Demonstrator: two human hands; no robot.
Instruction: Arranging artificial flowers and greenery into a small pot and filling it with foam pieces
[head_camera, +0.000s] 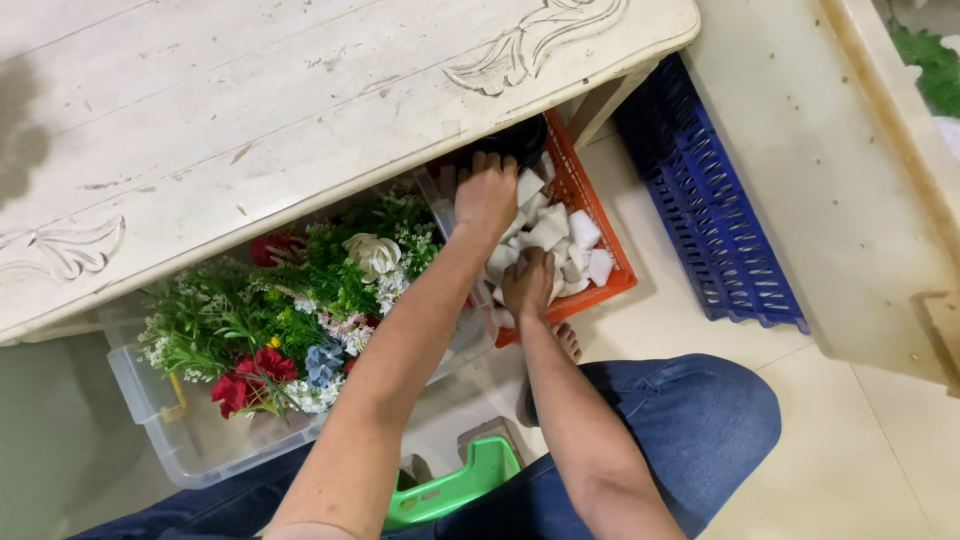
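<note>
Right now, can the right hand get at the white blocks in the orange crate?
Probably yes. The right hand is already down among the white blocks at the near end of the orange crate, with nothing between. The white table covers only the crate's far end.

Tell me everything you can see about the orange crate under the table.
The orange crate is a plastic, lattice-walled basket on the tiled floor, half hidden beneath the white table. It holds a heap of white blocky pieces and something dark at its far end. Both hands reach in: the left hand further back, the right hand near the front edge. A clear tub of artificial flowers sits beside it.
</note>
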